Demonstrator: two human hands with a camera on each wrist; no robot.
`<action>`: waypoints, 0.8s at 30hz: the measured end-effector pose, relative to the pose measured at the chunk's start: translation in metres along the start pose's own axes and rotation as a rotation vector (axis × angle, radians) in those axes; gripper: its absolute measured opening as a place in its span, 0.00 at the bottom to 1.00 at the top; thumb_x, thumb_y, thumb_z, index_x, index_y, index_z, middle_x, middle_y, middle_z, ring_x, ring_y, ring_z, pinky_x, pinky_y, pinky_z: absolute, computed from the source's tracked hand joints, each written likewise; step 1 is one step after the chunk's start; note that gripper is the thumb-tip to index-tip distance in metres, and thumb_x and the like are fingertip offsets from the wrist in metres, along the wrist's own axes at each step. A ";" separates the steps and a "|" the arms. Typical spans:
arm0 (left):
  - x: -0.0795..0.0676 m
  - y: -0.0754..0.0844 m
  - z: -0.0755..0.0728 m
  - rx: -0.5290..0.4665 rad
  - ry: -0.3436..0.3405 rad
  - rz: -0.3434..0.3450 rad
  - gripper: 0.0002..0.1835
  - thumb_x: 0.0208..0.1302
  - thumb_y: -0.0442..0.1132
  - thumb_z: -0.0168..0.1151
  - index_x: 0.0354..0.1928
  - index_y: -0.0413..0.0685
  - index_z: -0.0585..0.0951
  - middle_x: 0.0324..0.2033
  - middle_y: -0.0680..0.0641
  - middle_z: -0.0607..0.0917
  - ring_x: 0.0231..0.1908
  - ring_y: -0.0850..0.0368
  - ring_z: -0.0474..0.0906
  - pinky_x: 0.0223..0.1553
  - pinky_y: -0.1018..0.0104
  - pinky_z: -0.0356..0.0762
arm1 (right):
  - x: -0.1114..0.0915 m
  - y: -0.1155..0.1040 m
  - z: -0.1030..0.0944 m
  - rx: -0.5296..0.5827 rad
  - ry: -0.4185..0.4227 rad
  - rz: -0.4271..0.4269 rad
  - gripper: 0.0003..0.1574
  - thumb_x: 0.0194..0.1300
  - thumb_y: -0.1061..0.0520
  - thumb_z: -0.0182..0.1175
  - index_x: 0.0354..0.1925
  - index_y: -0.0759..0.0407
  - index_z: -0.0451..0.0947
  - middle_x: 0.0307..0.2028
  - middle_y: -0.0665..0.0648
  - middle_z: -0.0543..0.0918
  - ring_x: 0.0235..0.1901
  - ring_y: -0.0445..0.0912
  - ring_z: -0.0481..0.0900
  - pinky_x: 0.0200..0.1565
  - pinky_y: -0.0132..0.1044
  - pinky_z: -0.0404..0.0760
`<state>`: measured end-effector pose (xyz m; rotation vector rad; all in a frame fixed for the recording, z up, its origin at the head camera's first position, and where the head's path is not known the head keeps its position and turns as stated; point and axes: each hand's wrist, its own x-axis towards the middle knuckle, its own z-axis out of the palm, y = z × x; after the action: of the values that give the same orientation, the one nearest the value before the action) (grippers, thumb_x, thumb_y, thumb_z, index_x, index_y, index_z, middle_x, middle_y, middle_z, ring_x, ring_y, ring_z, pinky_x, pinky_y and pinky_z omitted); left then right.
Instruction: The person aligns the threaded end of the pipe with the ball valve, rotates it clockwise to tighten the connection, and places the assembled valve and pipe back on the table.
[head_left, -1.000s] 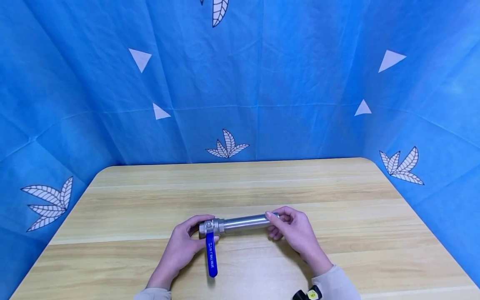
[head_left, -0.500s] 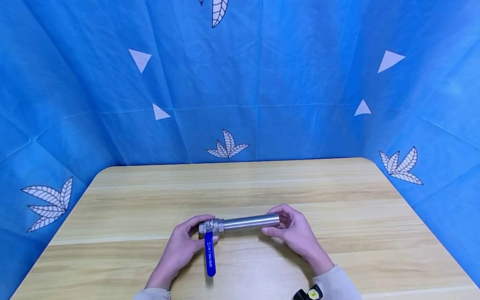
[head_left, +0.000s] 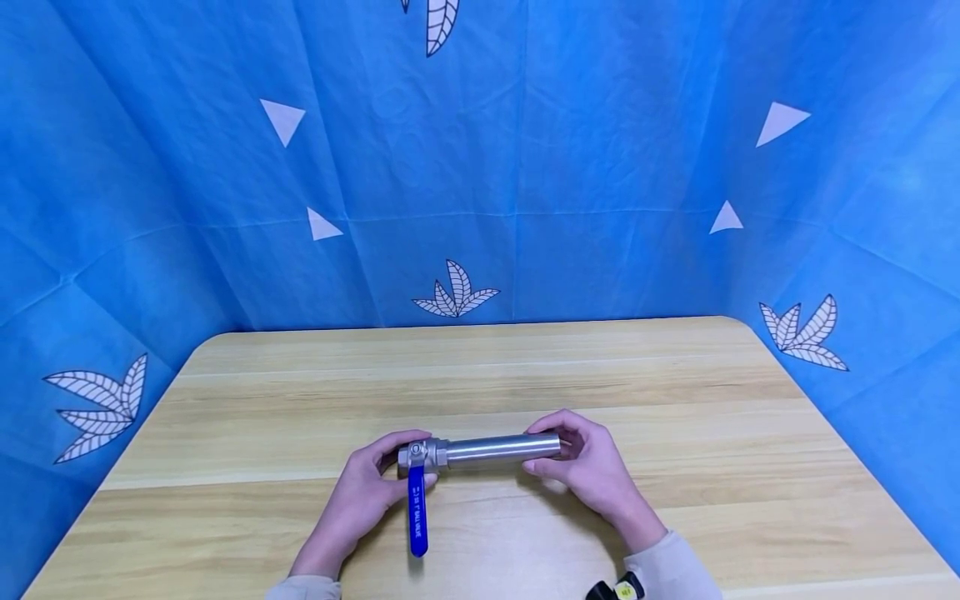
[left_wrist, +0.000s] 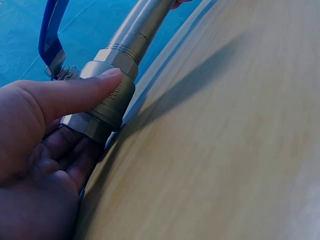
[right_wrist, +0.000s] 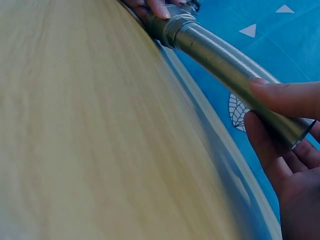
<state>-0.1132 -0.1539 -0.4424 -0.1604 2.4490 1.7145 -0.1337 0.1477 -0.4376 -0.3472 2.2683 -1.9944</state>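
Note:
A steel ball valve [head_left: 430, 456] with a blue lever handle [head_left: 417, 512] is joined to a long steel pipe [head_left: 491, 450]. My left hand [head_left: 356, 496] grips the valve body, its thumb [left_wrist: 95, 90] along the near side in the left wrist view. The lever points toward me. At the pipe's other end, my right hand [head_left: 596, 467] holds it between thumb [right_wrist: 280, 97] and fingers, and the open end shows by the palm. The pipe lies nearly level, and its shadow falls on the table. Some fingers of both hands are hidden behind the metal.
The light wooden table [head_left: 480, 367] stretches beyond and to both sides of the hands. Behind it hangs a blue cloth [head_left: 600, 167] with white leaves and triangles. A black device with a yellow label [head_left: 625, 590] sits at the right wrist.
My right thumb has moved from the top of the pipe's end to its near side, and the fingers have regripped. The lever's tip has swung slightly left. The left hand has hardly moved.

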 end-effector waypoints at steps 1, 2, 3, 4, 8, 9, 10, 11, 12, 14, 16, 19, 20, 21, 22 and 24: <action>0.000 0.000 0.000 0.001 0.000 0.001 0.27 0.45 0.43 0.78 0.50 0.70 0.82 0.55 0.57 0.80 0.66 0.49 0.68 0.69 0.44 0.62 | 0.000 0.000 0.000 -0.001 0.004 0.006 0.27 0.43 0.63 0.77 0.44 0.58 0.80 0.43 0.63 0.83 0.42 0.57 0.82 0.45 0.39 0.85; 0.000 0.000 0.000 0.000 0.000 0.001 0.27 0.45 0.44 0.78 0.50 0.70 0.82 0.55 0.57 0.81 0.66 0.49 0.68 0.69 0.44 0.62 | 0.000 -0.001 0.000 -0.005 0.010 0.013 0.27 0.42 0.62 0.78 0.44 0.57 0.81 0.43 0.63 0.83 0.42 0.57 0.82 0.45 0.38 0.85; 0.000 0.000 0.000 0.002 -0.001 0.002 0.27 0.45 0.44 0.78 0.50 0.70 0.82 0.55 0.57 0.81 0.66 0.49 0.68 0.69 0.44 0.62 | -0.001 -0.001 0.000 -0.009 0.015 0.022 0.27 0.42 0.62 0.78 0.44 0.56 0.81 0.43 0.63 0.83 0.42 0.57 0.82 0.44 0.38 0.85; 0.000 0.000 0.000 0.004 0.000 0.002 0.27 0.44 0.44 0.78 0.50 0.70 0.82 0.55 0.58 0.81 0.66 0.49 0.68 0.69 0.44 0.62 | -0.001 -0.002 0.000 -0.014 0.021 0.031 0.27 0.42 0.61 0.78 0.44 0.55 0.81 0.43 0.63 0.83 0.41 0.57 0.82 0.44 0.37 0.85; 0.000 0.000 0.000 0.013 0.003 0.005 0.27 0.45 0.43 0.78 0.50 0.71 0.82 0.55 0.58 0.80 0.66 0.49 0.68 0.69 0.44 0.62 | -0.001 -0.003 0.000 -0.044 0.045 0.073 0.28 0.41 0.58 0.79 0.44 0.53 0.82 0.42 0.60 0.84 0.40 0.54 0.82 0.42 0.36 0.85; 0.000 0.000 0.001 0.016 0.005 0.005 0.27 0.45 0.43 0.78 0.50 0.71 0.82 0.55 0.58 0.80 0.66 0.49 0.68 0.69 0.44 0.62 | -0.001 -0.003 0.000 -0.051 0.049 0.083 0.29 0.41 0.57 0.79 0.45 0.53 0.82 0.42 0.60 0.84 0.40 0.53 0.82 0.41 0.35 0.84; 0.000 0.000 0.001 0.019 0.007 0.007 0.27 0.45 0.43 0.78 0.50 0.71 0.82 0.55 0.57 0.80 0.66 0.49 0.68 0.69 0.44 0.62 | -0.001 -0.003 0.000 -0.059 0.053 0.091 0.29 0.41 0.56 0.79 0.45 0.54 0.82 0.42 0.59 0.84 0.39 0.52 0.82 0.41 0.35 0.84; 0.000 0.000 0.001 0.022 0.007 0.008 0.27 0.45 0.42 0.78 0.50 0.70 0.82 0.55 0.57 0.80 0.66 0.48 0.68 0.69 0.44 0.62 | 0.000 -0.003 0.000 -0.067 0.057 0.100 0.29 0.41 0.56 0.79 0.45 0.54 0.82 0.42 0.59 0.84 0.39 0.52 0.82 0.40 0.34 0.84; 0.000 0.000 0.001 0.025 0.008 0.008 0.27 0.46 0.42 0.78 0.50 0.70 0.82 0.56 0.57 0.80 0.66 0.48 0.68 0.69 0.44 0.63 | 0.000 -0.003 0.000 -0.075 0.060 0.107 0.29 0.42 0.55 0.79 0.46 0.54 0.82 0.42 0.58 0.85 0.39 0.51 0.82 0.40 0.34 0.84; 0.000 0.000 0.001 0.028 0.009 0.007 0.27 0.46 0.42 0.78 0.51 0.70 0.82 0.56 0.57 0.80 0.66 0.48 0.68 0.69 0.44 0.63 | 0.000 -0.003 0.000 -0.083 0.065 0.121 0.29 0.42 0.53 0.79 0.46 0.54 0.83 0.41 0.57 0.85 0.38 0.50 0.83 0.40 0.34 0.84; 0.000 0.001 0.002 0.029 0.009 0.008 0.27 0.46 0.42 0.78 0.51 0.70 0.82 0.56 0.57 0.80 0.66 0.48 0.68 0.68 0.44 0.63 | 0.000 -0.002 0.000 -0.092 0.071 0.132 0.28 0.43 0.52 0.79 0.45 0.53 0.83 0.41 0.57 0.85 0.38 0.49 0.83 0.40 0.34 0.84; 0.000 0.001 0.002 0.027 0.008 0.007 0.27 0.47 0.41 0.77 0.51 0.70 0.82 0.55 0.57 0.80 0.65 0.48 0.69 0.68 0.44 0.64 | 0.000 -0.002 0.000 -0.100 0.076 0.145 0.27 0.43 0.51 0.79 0.44 0.52 0.84 0.40 0.56 0.86 0.37 0.49 0.84 0.41 0.34 0.84; 0.000 0.001 0.002 0.026 0.008 0.006 0.27 0.47 0.41 0.77 0.51 0.70 0.82 0.55 0.57 0.80 0.65 0.49 0.70 0.68 0.44 0.64 | 0.000 -0.002 0.000 -0.104 0.078 0.148 0.27 0.43 0.51 0.79 0.44 0.51 0.84 0.40 0.55 0.86 0.37 0.48 0.84 0.40 0.34 0.84; 0.000 0.001 0.002 0.025 0.007 0.006 0.27 0.47 0.41 0.77 0.51 0.70 0.82 0.55 0.57 0.80 0.65 0.49 0.70 0.68 0.44 0.65 | 0.000 -0.002 0.000 -0.107 0.079 0.151 0.27 0.43 0.51 0.79 0.44 0.51 0.84 0.40 0.55 0.86 0.37 0.48 0.84 0.40 0.34 0.84; 0.000 0.001 0.002 0.024 0.008 0.004 0.27 0.47 0.41 0.77 0.51 0.70 0.82 0.55 0.57 0.80 0.64 0.49 0.70 0.68 0.44 0.65 | 0.000 -0.002 0.000 -0.110 0.080 0.152 0.27 0.43 0.51 0.79 0.44 0.51 0.84 0.39 0.55 0.86 0.36 0.48 0.84 0.40 0.34 0.84; 0.000 0.001 0.002 0.021 0.007 0.003 0.27 0.47 0.41 0.77 0.51 0.70 0.82 0.55 0.57 0.80 0.64 0.50 0.70 0.68 0.44 0.65 | 0.000 -0.002 0.000 -0.115 0.082 0.154 0.27 0.43 0.50 0.79 0.44 0.51 0.84 0.39 0.55 0.86 0.36 0.48 0.83 0.39 0.34 0.83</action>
<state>-0.1137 -0.1515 -0.4423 -0.1613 2.4727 1.6911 -0.1336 0.1478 -0.4359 -0.0983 2.3841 -1.8415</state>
